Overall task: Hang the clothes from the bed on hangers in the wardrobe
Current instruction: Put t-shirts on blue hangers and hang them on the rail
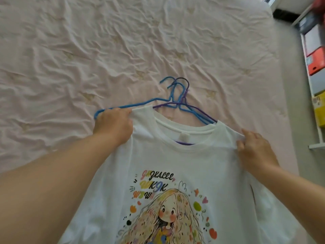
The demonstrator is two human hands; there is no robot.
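Observation:
A white T-shirt with a colourful cartoon girl print is held up over the bed, front towards me. My left hand grips its left shoulder seam, right beside the end of a blue wire hanger. At the other shoulder my right hand pinches the fabric. Three wire hangers lie together on the bed behind the collar: two blue and one purple hanger. The purple bar shows through the neck opening. No wardrobe is in view.
The bed is covered by a wrinkled pale pink sheet and fills most of the view. At the right edge stands a white shelf with red, grey and yellow boxes, and a strip of floor runs between it and the bed.

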